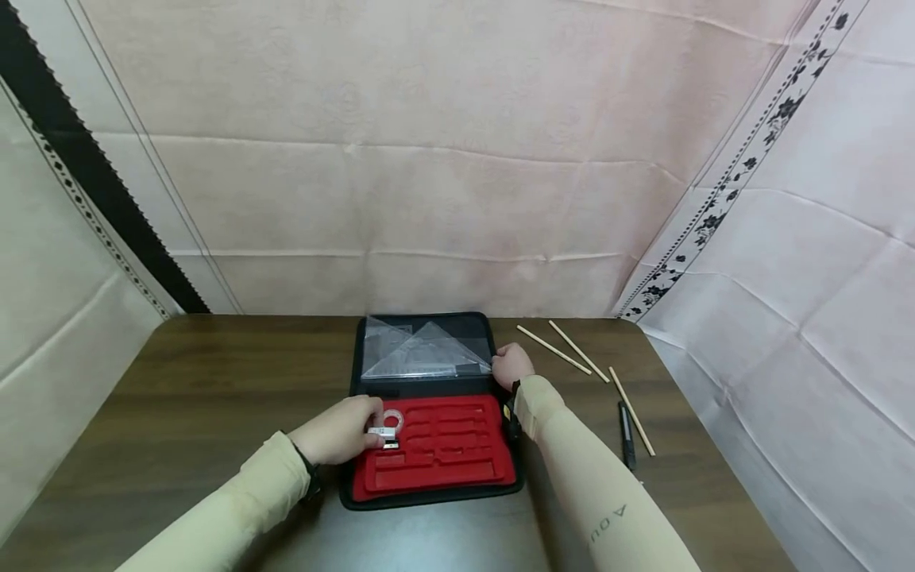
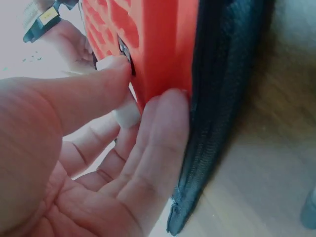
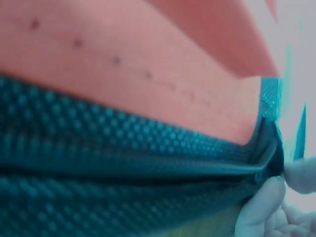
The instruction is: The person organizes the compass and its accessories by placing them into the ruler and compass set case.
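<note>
— Right, from the head camera first: what's under my left hand (image 1: pixel 341 430)?

— A small silver and white piece (image 1: pixel 384 434), pinched at the left end of the red tray (image 1: pixel 457 469) inside the open black case (image 1: pixel 429 496). It sits at my fingertips, directly right of the palm, over the tray's left-hand slots. A clear ring-shaped piece (image 1: pixel 393 418) lies just behind it.

— And my right hand (image 1: pixel 511 365)?

— It rests on the case's right edge at the hinge line, beside the clear triangles (image 1: pixel 422 353) tucked in the lid. So the left hand is the nearer one to the small piece; the right is well apart from it, across the tray.

— Room to move?

— The tray's slots run left to right. Brown table (image 1: pixel 200 381) lies open to the left. Three thin sticks (image 1: pixel 572 351) and a dark pen (image 1: pixel 627 435) lie off to the right, apart from the case.

— Left wrist camera?

— My thumb (image 2: pixel 74 98) and fingers (image 2: pixel 158 148) are curled against the red tray's edge, a white bit (image 2: pixel 126 112) held between them. The zip edge runs along just outside.

— Right wrist camera?

— Very close and blurred: the case's woven cover (image 3: pixel 98 148) and fingertips (image 3: pixel 256 212) touching its corner. I can't tell whether that hand grips or only presses.
</note>
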Available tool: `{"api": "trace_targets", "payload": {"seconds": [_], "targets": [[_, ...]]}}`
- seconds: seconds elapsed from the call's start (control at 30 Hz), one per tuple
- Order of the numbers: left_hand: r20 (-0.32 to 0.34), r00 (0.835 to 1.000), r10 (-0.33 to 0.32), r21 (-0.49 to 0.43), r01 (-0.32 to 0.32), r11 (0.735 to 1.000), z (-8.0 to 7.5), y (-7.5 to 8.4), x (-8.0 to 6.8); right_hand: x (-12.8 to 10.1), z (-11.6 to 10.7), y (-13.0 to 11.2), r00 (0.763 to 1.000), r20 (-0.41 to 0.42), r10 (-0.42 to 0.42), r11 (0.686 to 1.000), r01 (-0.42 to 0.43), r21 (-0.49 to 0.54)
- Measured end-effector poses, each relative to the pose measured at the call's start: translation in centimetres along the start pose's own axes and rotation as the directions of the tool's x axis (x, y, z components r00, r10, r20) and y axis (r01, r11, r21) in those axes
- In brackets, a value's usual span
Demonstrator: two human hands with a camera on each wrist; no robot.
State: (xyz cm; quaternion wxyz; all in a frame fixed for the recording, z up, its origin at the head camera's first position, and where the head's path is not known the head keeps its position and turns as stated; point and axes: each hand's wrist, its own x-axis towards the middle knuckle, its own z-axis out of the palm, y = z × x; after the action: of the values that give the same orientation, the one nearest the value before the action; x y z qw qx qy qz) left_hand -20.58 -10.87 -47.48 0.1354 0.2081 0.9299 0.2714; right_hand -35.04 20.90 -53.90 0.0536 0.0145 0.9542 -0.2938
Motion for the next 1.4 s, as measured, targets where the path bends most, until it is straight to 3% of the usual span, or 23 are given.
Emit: {"api": "trace_targets", "payload": {"seconds": [0.03, 0.13, 0.23, 0.4, 0.5, 0.9, 1.17, 1.4], "targets": [[-0.003, 1.0, 0.0, 0.001, 0.0, 1.0, 0.0, 0.0, 0.0, -1.9, -1.2, -2.0, 0.996, -0.016, 0.089, 0.991, -0.086, 0.103], [0.003, 1.0, -0.003, 0.002, 0.003, 1.0, 0.1, 0.3, -0.1, -5.3, -3.6, -4.8, 0.995, 0.005, 0.095, 0.984, -0.095, 0.153], [0.025, 0.999, 0.028, 0.023, -0.029, 0.999, 0.3, 0.9, -0.4, -3.5, -2.7, -2.8, 0.995, 0.038, 0.091, 0.984, -0.095, 0.149], [0.07, 0.989, 0.126, 0.044, -0.13, 0.991, 0.7, 1.4, -0.6, -3.3, -2.6, -2.3, 0.993, 0.048, 0.112, 0.978, -0.119, 0.171], [0.074, 0.987, 0.145, 0.041, -0.148, 0.988, 0.9, 1.5, -0.6, -3.2, -2.4, -2.3, 0.992, 0.036, 0.12, 0.976, -0.125, 0.177], [0.105, 0.994, 0.038, 0.025, -0.041, 0.999, 0.7, 1.3, -0.5, -3.6, -2.3, -2.5, 0.993, 0.025, 0.114, 0.977, -0.117, 0.179], [0.132, 0.99, 0.048, -0.058, -0.04, 0.998, 0.0, 1.0, -0.6, -3.4, -2.1, -2.3, 0.993, 0.021, 0.116, 0.976, -0.118, 0.181], [0.146, 0.987, -0.061, -0.098, 0.076, 0.992, -0.2, 0.4, -0.3, -3.7, -2.1, -2.5, 0.992, 0.027, 0.123, 0.972, -0.126, 0.2]]}}
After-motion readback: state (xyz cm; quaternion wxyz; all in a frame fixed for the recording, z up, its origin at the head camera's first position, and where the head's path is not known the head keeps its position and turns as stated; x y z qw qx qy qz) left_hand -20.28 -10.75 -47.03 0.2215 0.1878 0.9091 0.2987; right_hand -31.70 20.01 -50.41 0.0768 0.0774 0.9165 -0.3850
